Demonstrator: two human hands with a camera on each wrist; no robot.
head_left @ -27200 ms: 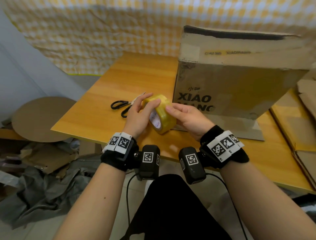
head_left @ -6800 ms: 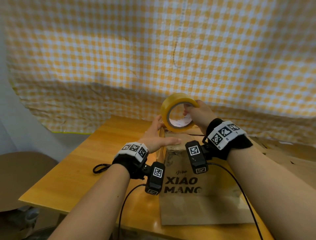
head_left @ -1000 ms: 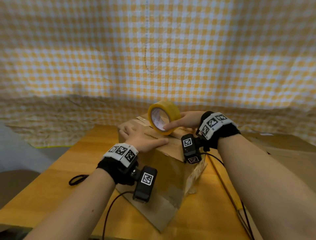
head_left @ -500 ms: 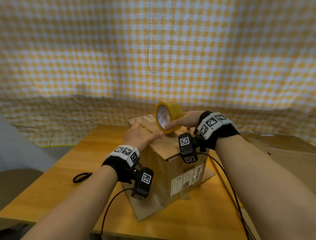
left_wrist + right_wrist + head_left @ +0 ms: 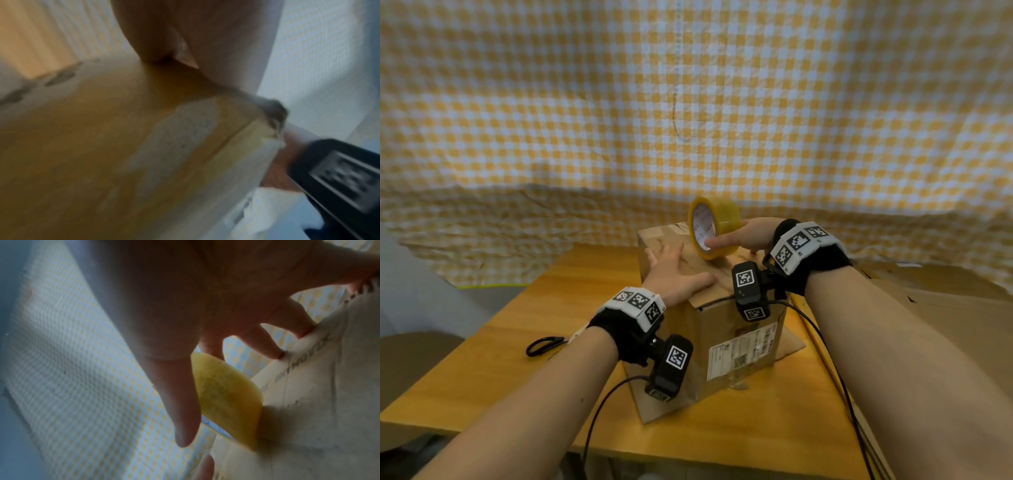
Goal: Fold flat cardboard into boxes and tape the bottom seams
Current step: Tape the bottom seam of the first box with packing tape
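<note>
The brown cardboard box (image 5: 709, 329), with a white shipping label on its near side, stands corner-toward-me on the desk (image 5: 493, 356). My left hand (image 5: 674, 274) presses flat, fingers spread, on its top. My right hand (image 5: 751, 234) grips the yellow tape roll (image 5: 714, 226) upright on edge there, its hole facing left.

Makeshift packing workspace: wooden table (image 5: 524, 329), checked cloth backdrop (image 5: 688, 102), flat cardboard stack (image 5: 945, 308), scissors (image 5: 544, 344).

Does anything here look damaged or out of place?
The box is battered: scuffed top, an old shipping label on its side. It sits skewed to the table edge, on splayed flaps.
</note>
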